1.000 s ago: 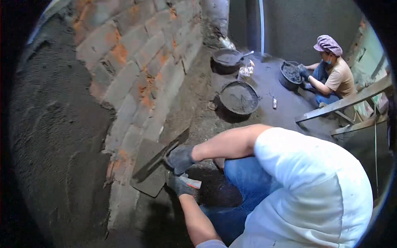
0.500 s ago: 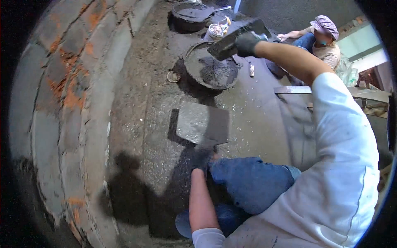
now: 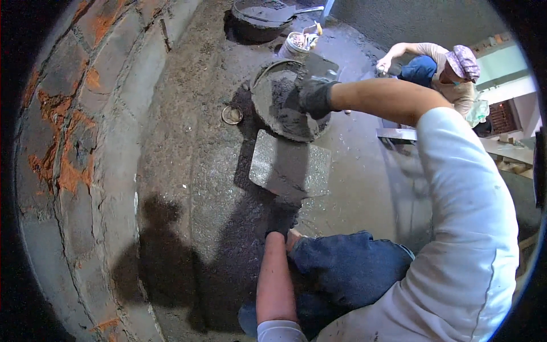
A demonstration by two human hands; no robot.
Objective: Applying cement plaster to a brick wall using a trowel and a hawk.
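My right hand point(image 3: 315, 97), in a dark glove, is wrapped round a trowel point(image 3: 321, 66); its flat blade slants over the mortar bucket, and the grip is mostly hidden by the fingers. Wet grey mortar point(image 3: 285, 118) fills the round black bucket point(image 3: 257, 112) beneath it. My left hand point(image 3: 281, 215), gloved too, is closed under the near edge of a square plasterer's hawk point(image 3: 317, 169). The hawk lies roughly level just on the near side of the bucket, its top wet and shiny, with a dark shadow across the middle.
A second black tub point(image 3: 256, 29) of mortar with a shovel point(image 3: 285, 12) stands farther back, beside a small white bucket point(image 3: 295, 45). A co-worker point(image 3: 441, 71) crouches at far right near a metal-edged plank point(image 3: 399, 134). A rough brick wall point(image 3: 62, 148) runs along the left.
My right hand has brought the trowel down and left over the mortar bucket. The hawk in my left hand now sits closer to the bucket. The co-worker has bent the head down.
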